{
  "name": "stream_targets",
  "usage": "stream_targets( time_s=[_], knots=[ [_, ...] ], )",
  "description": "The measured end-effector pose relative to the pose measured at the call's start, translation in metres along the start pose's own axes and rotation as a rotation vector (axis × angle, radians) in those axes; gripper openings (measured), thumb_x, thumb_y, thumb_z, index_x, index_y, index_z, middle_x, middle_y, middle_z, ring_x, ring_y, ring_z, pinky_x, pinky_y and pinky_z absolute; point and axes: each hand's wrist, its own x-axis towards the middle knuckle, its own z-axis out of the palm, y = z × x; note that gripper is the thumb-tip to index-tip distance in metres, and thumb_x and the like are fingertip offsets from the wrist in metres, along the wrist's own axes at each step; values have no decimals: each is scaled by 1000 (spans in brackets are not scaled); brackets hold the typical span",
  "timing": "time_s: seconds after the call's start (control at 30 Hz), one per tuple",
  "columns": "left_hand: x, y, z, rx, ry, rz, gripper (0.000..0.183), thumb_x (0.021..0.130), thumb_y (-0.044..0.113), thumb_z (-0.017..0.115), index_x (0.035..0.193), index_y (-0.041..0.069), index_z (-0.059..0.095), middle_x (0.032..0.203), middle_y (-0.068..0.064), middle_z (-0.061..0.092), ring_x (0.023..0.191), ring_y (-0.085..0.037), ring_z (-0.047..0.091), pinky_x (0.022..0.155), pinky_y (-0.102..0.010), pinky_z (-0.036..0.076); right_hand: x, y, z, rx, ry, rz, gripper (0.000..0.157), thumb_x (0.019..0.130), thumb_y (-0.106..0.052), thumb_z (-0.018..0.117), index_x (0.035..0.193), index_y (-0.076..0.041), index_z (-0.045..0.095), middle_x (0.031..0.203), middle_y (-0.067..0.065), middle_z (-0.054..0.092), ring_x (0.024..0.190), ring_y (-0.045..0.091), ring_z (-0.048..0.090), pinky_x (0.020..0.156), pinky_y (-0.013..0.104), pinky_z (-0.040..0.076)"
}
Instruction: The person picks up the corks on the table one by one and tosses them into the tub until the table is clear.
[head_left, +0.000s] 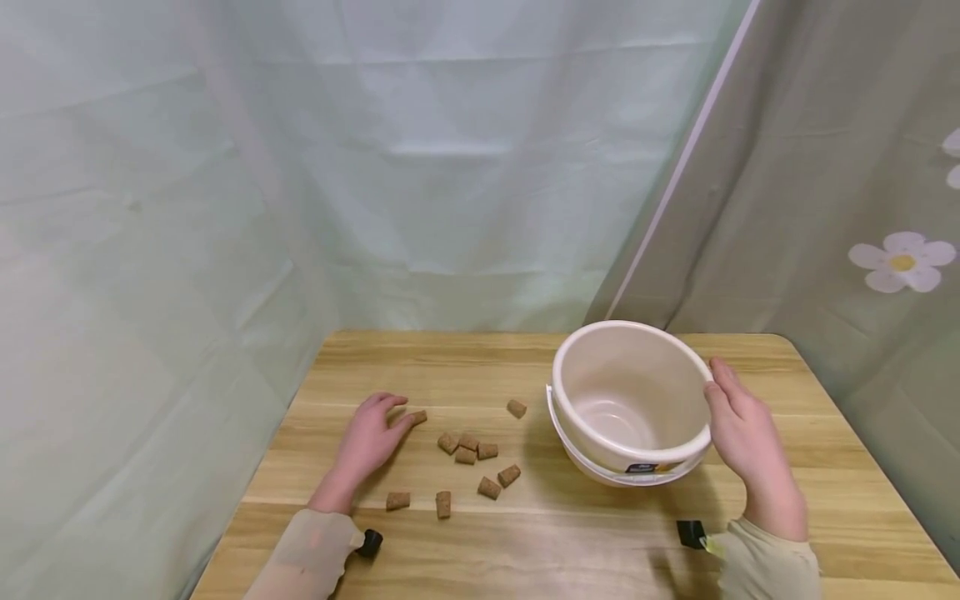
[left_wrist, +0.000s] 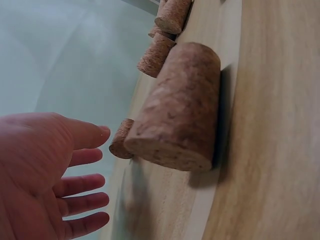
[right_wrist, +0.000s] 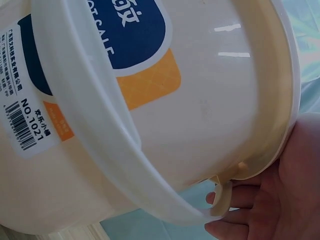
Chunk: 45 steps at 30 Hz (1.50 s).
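Note:
Several brown corks (head_left: 465, 456) lie scattered on the wooden table. My left hand (head_left: 372, 437) hovers over the table's left side, fingers spread and loosely bent. Its thumb tip is right beside one cork (left_wrist: 121, 139), with nothing gripped. Closer to the left wrist camera lies another cork (left_wrist: 177, 110) on its side. On the right stands a cream plastic bucket (head_left: 588, 442), its open top facing up and its inside bare. My right hand (head_left: 750, 433) rests against the bucket's right side, thumb at the rim and fingers extended along the outside, near the handle mount (right_wrist: 222, 197).
The white bucket handle (right_wrist: 100, 115) hangs down across the front, over a blue and orange label (right_wrist: 145, 75). One cork (head_left: 517, 408) lies apart, left of the bucket. Pale curtains (head_left: 480, 167) enclose the table (head_left: 570, 550) behind and at both sides.

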Motion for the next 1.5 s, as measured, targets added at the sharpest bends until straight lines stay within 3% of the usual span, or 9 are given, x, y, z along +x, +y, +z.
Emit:
stream_targets(
  time_s=[0.5, 0.8, 1.5],
  knots=[
    [5, -3, 7, 36, -27, -2, 39, 102, 29, 75, 130, 2, 73, 132, -21, 66, 126, -44, 59, 106, -63, 48, 2, -1, -1, -18, -7, -4, 63, 118, -36, 29, 164, 5, 29, 169, 32, 24, 155, 55, 23, 124, 69, 19],
    [4, -5, 9, 42, -12, 5, 28, 99, 22, 79, 118, 2, 77, 121, -18, 69, 118, -43, 62, 101, -62, 50, 1, -2, -1, -30, -12, -1, 63, 118, -37, 29, 164, 6, 28, 168, 32, 24, 154, 55, 24, 124, 69, 19],
    [2, -3, 6, 47, -25, 5, 23, 95, 15, 82, 115, 4, 78, 123, -18, 69, 120, -43, 61, 103, -61, 50, 0, -3, -1, -36, -3, -12, 63, 118, -36, 29, 163, 7, 30, 167, 32, 26, 153, 56, 27, 123, 69, 21]
  ],
)
